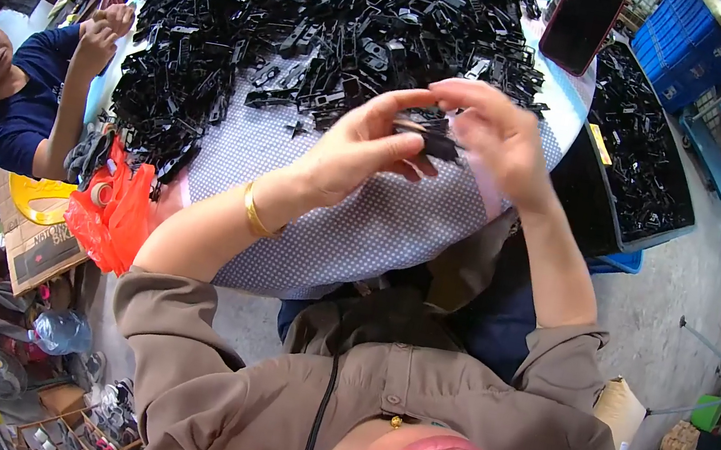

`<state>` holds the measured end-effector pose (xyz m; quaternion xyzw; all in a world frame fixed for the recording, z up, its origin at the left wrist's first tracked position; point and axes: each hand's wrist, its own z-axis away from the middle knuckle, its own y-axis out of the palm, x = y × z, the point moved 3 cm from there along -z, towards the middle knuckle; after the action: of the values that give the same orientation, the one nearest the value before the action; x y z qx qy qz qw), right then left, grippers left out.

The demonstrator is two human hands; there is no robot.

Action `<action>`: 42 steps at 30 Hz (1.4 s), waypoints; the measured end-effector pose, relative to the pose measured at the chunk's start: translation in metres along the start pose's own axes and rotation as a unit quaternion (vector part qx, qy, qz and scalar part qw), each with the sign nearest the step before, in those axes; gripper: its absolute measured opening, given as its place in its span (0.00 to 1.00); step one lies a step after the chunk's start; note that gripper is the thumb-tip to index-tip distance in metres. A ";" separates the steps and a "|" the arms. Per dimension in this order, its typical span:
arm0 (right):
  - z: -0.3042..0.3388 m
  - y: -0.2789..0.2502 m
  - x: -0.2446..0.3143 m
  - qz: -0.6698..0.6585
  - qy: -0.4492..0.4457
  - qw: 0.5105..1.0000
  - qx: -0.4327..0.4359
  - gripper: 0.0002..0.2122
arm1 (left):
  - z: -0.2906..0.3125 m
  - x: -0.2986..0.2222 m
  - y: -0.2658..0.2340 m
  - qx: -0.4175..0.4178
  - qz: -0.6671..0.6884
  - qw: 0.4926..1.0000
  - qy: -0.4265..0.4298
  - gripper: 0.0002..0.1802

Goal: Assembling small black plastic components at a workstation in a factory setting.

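My left hand (362, 144) and my right hand (498, 134) meet above the table, both pinching one small black plastic part (437, 139) between fingertips. A gold bangle sits on my left wrist. Behind my hands, a large heap of black plastic parts (319, 18) covers the far half of the table with its dotted cloth (351, 223).
A black crate (645, 177) full of the same black parts stands to the right of the table. Blue crates (696, 43) are stacked beyond it. A dark phone-like slab (581, 22) leans at the table's far right. Another person (30, 93) works at the left, beside an orange plastic bag (109, 216).
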<state>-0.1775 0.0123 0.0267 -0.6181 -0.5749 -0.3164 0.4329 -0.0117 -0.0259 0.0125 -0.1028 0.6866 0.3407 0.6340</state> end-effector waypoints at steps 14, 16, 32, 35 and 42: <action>-0.071 0.000 -0.030 0.514 -0.080 0.850 -0.083 0.09 | -0.003 0.023 -0.001 0.016 0.119 0.991 -0.051 0.20; -0.068 -0.001 -0.029 0.478 -0.080 0.871 -0.084 0.08 | -0.004 0.020 -0.002 -0.002 0.155 0.987 -0.050 0.21; 0.005 0.014 0.033 0.388 -0.167 0.903 0.075 0.12 | -0.004 0.028 -0.009 -0.051 0.150 0.987 -0.014 0.18; 0.008 0.018 0.037 0.429 -0.198 0.877 0.086 0.13 | -0.003 0.024 -0.004 -0.082 0.129 0.988 -0.027 0.18; 0.012 0.030 0.030 0.456 -0.198 0.868 0.019 0.19 | -0.003 0.026 -0.008 -0.106 0.071 0.991 0.026 0.22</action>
<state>-0.1450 0.0372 0.0427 -0.8526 -0.3092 0.0565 0.4176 -0.0140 -0.0262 -0.0147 -0.1289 0.6688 0.4529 0.5754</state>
